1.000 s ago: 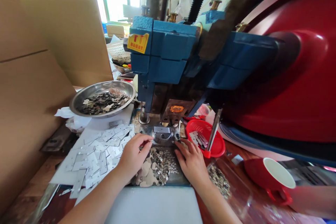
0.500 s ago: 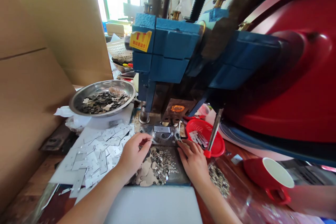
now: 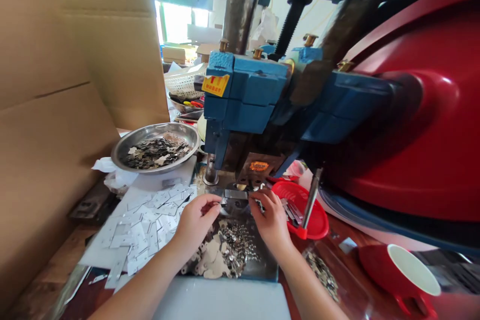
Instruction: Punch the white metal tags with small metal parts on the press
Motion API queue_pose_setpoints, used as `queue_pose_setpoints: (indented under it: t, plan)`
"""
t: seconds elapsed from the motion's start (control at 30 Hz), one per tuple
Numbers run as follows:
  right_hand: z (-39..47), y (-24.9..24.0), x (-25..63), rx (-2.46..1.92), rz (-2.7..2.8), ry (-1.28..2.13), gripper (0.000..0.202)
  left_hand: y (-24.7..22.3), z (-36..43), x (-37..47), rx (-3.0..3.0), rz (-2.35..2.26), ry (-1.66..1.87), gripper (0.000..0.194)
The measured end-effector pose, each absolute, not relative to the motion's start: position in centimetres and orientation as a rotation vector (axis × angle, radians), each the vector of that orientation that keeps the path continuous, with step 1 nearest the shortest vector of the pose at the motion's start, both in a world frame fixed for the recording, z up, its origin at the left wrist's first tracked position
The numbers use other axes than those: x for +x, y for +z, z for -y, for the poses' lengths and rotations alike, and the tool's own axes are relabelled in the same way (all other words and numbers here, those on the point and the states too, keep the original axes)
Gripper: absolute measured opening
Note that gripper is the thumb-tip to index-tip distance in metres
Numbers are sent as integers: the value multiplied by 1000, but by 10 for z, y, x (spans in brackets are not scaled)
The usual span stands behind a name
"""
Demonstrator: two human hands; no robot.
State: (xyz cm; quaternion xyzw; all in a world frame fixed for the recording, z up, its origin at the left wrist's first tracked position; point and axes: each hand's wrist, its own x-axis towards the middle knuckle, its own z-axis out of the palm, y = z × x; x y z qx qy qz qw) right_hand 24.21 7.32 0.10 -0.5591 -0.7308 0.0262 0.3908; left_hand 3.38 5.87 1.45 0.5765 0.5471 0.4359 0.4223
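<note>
"Metal plate (image 3: 235, 194): where does it lie?"

"On the die (image 3: 237, 205) beneath the blue press (image 3: 243, 110), between the two hands. The tool above it is lost in shadow."

"And the left hand (image 3: 200, 216)?"

"Thumb and forefinger nearly meet, just beside the plate's left end. I can't tell whether something small is pinched there."

"The right hand (image 3: 270, 212)?"

"Fingers curled at the plate's right end, thumb a little apart; I can't tell whether they grip it. That hand partly hides the die."

"Nearer the person?"

"Scrap pieces (image 3: 215, 257), too jumbled to count. Loose blanks (image 3: 146, 225) lie left, partly behind the left forearm."

"Farther right?"

"A red basket (image 3: 318, 222), crossed by a metal lever (image 3: 313, 197). The red wheel (image 3: 416, 125) runs out of view."
</note>
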Motion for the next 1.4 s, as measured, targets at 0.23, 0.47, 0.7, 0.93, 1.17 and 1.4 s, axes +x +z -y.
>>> queue_pose_setpoints:
  t: [0.23,0.47,0.7,0.93,1.17,1.4]
  plan:
    - [-95,5,220,-1447,1962,-81,23,20,-65,33,1376,-1393,1108,21]
    - [-73,11,224,-1389,2150,-178,24,25,-73,34,1428,-1392,1107,18]
    - [-67,-6,236,-1335,2078,-130,36,36,-87,51,1581,-1444,1022,17]
    - [-70,-7,238,-1331,2065,-99,30,30,-98,67,1832,-1599,992,13]
    - [-72,-3,238,-1385,2151,-133,31,21,-104,63,1878,-1660,998,11]
    - [-68,17,224,-1487,2158,-209,28,13,-114,66,1850,-1563,927,20]
